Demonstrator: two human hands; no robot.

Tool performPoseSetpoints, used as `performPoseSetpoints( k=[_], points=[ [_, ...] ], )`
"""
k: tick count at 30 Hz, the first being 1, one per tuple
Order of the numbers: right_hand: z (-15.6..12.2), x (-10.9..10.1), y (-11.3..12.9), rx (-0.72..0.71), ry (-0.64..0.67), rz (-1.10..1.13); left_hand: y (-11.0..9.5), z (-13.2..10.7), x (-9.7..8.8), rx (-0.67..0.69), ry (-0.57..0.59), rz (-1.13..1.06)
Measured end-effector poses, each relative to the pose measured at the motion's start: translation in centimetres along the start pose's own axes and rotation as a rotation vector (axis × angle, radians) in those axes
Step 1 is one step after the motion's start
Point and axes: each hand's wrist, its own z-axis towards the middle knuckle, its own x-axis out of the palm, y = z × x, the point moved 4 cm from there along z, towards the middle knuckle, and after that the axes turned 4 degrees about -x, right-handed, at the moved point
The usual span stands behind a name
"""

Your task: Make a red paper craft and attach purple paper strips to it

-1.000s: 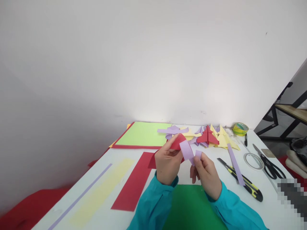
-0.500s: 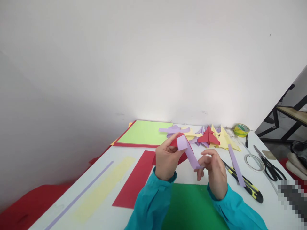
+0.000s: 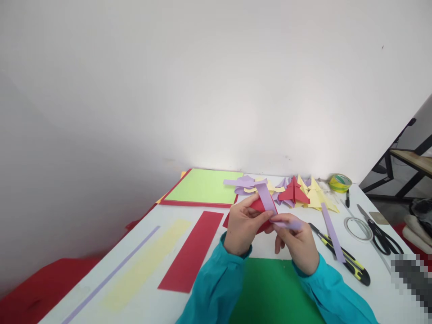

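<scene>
Between my hands, above the white table, is a folded red paper piece point(image 3: 259, 205) with a purple paper strip point(image 3: 265, 194) lying across it. My left hand point(image 3: 243, 226) grips the red paper from the left, its thumb pressing near the strip. On the right, my right hand point(image 3: 295, 240) pinches the strip at the red paper's edge, fingers closed. One end of the strip sticks out over the right fingers and looks blurred. The parts of the red paper behind my left fingers are hidden.
A green sheet point(image 3: 273, 292) lies under my forearms. Left are a red strip point(image 3: 192, 252), a yellow strip point(image 3: 148, 265) and a thin purple strip point(image 3: 111, 274). Folded paper planes point(image 3: 294, 193) stand behind. A utility knife point(image 3: 351, 263), scissors point(image 3: 381, 236) and tape rolls point(image 3: 340, 183) are at right.
My right hand has moved left and closed on the purple strip at the red paper. The strip's curled loop has opened, and it now lies across the red piece. My left hand shifted slightly right.
</scene>
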Motion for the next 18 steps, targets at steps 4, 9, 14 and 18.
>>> performPoseSetpoints(
  k=[4, 9, 14, 18],
  points=[
    [0.1, 0.1, 0.0, 0.039, 0.029, -0.038, 0.1, -0.2, -0.1, -0.014, -0.041, 0.079],
    [0.0, 0.4, 0.0, 0.07, 0.02, -0.05, -0.2, -0.2, 0.0, 0.095, -0.086, 0.138],
    [-0.2, 0.7, 0.0, 0.118, -0.036, -0.036, -0.6, -0.5, -0.1, 0.112, -0.206, 0.171],
    [-0.3, 0.8, -0.1, 0.137, -0.044, -0.025, -1.0, -0.8, 0.0, 0.113, -0.251, 0.141]
  ],
)
